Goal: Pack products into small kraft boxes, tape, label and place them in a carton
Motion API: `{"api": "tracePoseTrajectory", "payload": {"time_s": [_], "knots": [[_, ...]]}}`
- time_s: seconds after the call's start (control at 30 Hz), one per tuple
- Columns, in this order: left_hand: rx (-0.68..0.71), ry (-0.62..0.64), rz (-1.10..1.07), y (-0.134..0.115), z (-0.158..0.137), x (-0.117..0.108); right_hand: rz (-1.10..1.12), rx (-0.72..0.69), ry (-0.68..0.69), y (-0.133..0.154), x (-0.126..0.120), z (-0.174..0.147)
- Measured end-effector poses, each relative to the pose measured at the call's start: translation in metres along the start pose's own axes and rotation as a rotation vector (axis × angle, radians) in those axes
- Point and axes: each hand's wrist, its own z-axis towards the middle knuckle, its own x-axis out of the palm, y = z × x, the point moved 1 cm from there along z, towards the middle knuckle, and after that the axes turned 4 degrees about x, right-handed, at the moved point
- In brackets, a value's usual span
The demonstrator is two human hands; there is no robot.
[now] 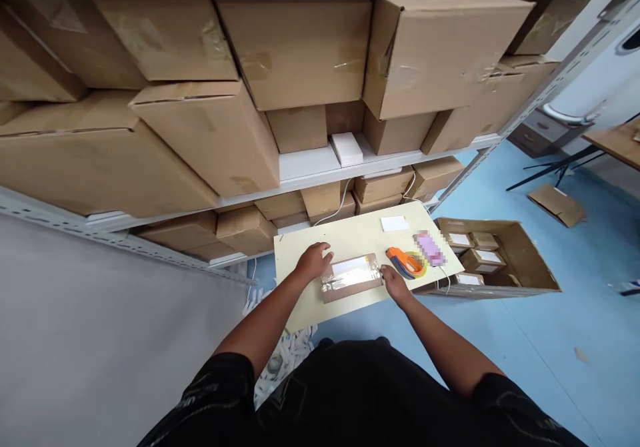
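Note:
A flat brown cardboard box (345, 292) lies on the cream tabletop (305, 307). A white label and shiny clear tape cover its top. My left hand (314, 261) is at the box's upper left corner, its thumb and fingers apart. At the right end of the box, the fingers of my right hand (395, 284) are closed on its edge. Just beyond that hand rests an orange and blue tape dispenser (404, 261) with a yellowish roll. A white label (395, 223) lies near the table's far edge.
Shelves ahead hold several cardboard boxes (300, 47) and a white stack (347, 149). A blurred pink phone-like item (429, 248) with a white cable lies at the table's right. An open carton (530, 260) with small labelled boxes stands beside it. Paper strips (287, 360) litter the floor.

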Motion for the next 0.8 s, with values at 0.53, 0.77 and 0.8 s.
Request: {"api": "tracePoseTrajectory", "payload": {"time_s": [0.53,0.77,0.8], "knots": [[0.484,0.591,0.61,-0.131,0.205,0.121,-0.803,-0.342,0.168,-0.048,0.011,0.027],[0.56,0.614,0.668,-0.133,0.274,0.178,-0.849,-0.368,0.182,-0.049,0.01,0.033],[0.549,0.634,0.681,-0.13,0.281,0.184,-0.84,-0.371,0.179,-0.05,0.011,0.033]]}}
